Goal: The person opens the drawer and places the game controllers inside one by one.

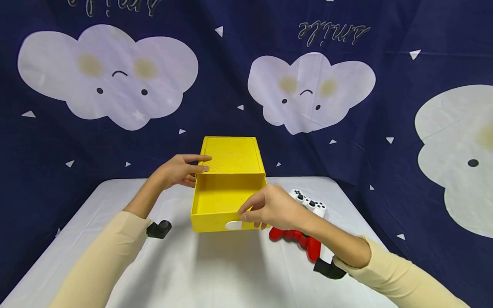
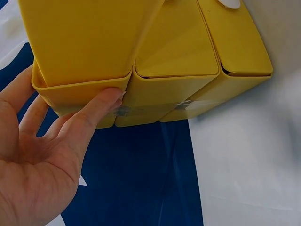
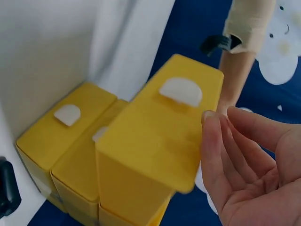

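Observation:
A yellow plastic drawer unit (image 1: 233, 154) stands on the table, made of three boxes joined together, as the wrist views show. Its top drawer (image 1: 219, 222) is pulled out, with bare yellow walls and floor inside and a white half-round handle (image 3: 181, 92) on its front. My left hand (image 1: 178, 172) rests at the unit's left side, two extended fingers on the top and the others against the side. At the front wall's upper edge is my right hand (image 1: 278, 209), fingers loosely bent beside the white handle. Nothing shows clearly held between its thumb and fingers.
Right of the drawer unit lie a white game controller (image 1: 310, 203) and a red game controller (image 1: 298, 239), partly covered by my right forearm. A white cloth covers the table (image 1: 169, 273). Behind it hangs a dark blue curtain (image 1: 223, 85) printed with clouds.

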Available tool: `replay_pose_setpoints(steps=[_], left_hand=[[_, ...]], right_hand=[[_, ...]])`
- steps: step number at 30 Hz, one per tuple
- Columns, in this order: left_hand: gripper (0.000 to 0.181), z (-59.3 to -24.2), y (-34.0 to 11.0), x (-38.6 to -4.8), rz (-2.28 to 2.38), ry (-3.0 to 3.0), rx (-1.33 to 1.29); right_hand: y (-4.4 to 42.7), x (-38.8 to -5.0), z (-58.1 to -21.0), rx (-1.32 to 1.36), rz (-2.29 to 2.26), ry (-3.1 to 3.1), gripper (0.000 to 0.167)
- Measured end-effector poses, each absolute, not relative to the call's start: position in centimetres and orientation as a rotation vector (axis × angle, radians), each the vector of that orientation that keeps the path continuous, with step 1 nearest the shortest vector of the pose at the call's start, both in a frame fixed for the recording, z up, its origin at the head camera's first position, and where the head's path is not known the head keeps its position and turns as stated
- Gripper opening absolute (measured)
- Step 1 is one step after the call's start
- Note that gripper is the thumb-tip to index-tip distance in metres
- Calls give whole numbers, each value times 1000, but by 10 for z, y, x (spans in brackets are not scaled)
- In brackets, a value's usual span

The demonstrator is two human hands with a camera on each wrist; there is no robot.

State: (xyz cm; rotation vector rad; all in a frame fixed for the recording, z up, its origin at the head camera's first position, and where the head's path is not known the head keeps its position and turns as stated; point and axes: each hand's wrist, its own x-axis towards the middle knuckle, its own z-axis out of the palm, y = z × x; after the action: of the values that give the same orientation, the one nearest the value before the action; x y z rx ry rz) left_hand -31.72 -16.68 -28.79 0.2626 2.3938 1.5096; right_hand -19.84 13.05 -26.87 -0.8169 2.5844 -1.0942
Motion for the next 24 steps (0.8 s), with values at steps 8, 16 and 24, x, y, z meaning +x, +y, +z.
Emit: replay_pose_setpoints(steps=[8,16,24], left_hand=[[63,-288,-164,-317,1499,2404,268],[62,-288,-164,-317,1496,2395,250],[61,-286,-166,-316,1490,2404,256]], right_hand=[[151,-213,-261,-737,-1129,2727,16],[178,-225,-265,-625,-1124,2819,26],[216,-247,-280,-465,-1036,2921,33]])
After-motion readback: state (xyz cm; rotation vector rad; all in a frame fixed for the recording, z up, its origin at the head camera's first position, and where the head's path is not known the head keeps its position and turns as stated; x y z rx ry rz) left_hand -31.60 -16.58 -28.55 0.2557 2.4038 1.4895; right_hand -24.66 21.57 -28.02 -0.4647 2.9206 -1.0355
